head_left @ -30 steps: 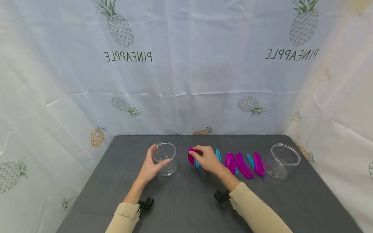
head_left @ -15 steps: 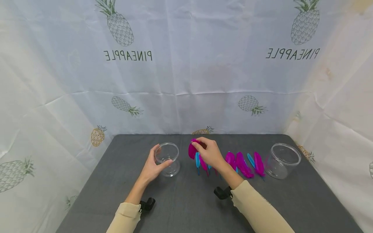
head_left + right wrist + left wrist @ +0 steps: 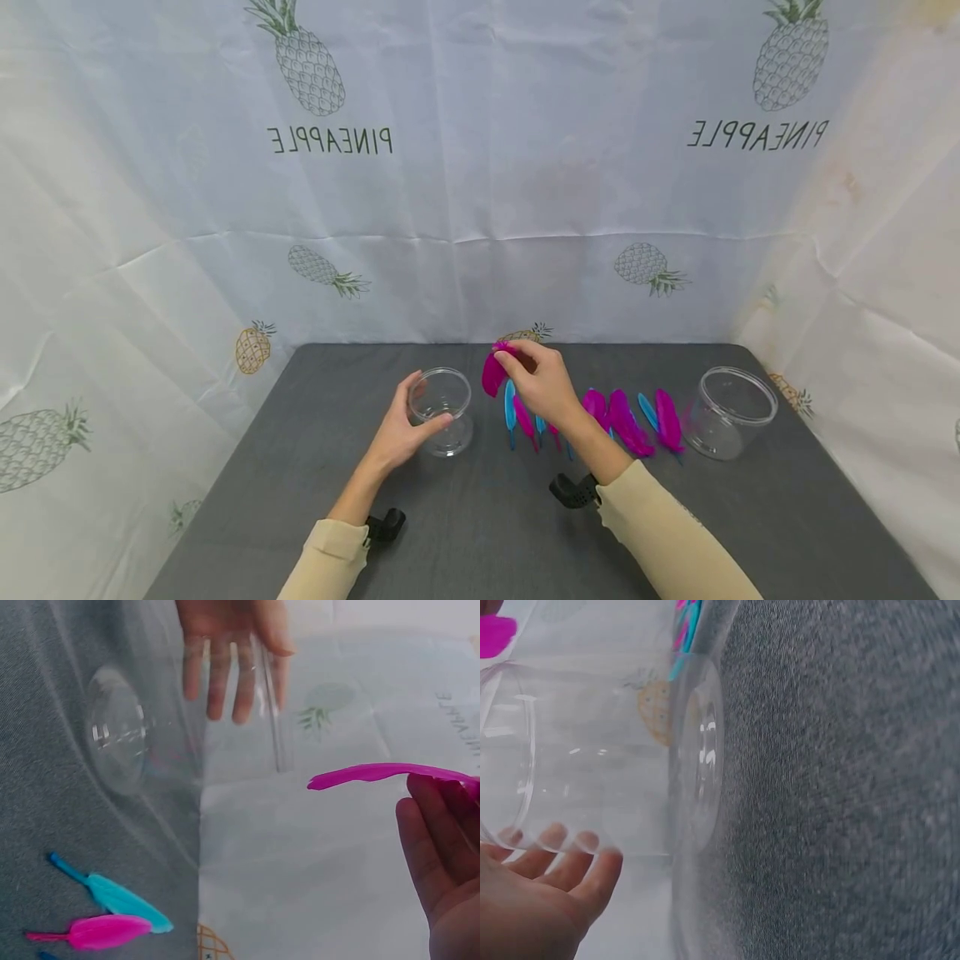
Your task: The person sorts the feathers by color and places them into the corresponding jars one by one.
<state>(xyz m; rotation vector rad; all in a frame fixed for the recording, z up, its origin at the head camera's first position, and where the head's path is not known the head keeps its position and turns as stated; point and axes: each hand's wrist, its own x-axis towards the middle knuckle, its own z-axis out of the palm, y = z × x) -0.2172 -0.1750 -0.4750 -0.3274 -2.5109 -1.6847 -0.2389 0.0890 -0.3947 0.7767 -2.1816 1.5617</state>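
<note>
My left hand (image 3: 401, 435) grips a clear plastic jar (image 3: 448, 435) from its left side, with the thumb on the near wall and the fingers around the far side. In the left wrist view the fingertips lie against the jar wall (image 3: 622, 780). Just to the right of the jar's mouth and a little higher, my right hand (image 3: 545, 385) pinches a magenta feather (image 3: 493, 375) by one end. The feather sticks out freely in the right wrist view, slightly bowed. No feather shows inside the held jar.
Several blue and magenta feathers lie in a row on the dark table (image 3: 480, 517), among them a blue feather (image 3: 511, 410) and a magenta feather (image 3: 629, 423). A second clear jar (image 3: 723, 429) stands at the row's right end. A pineapple-print curtain (image 3: 480, 167) hangs behind.
The right hand has lifted the magenta feather up from the left end of the row. The left hand and its jar have shifted slightly right, towards the feather.
</note>
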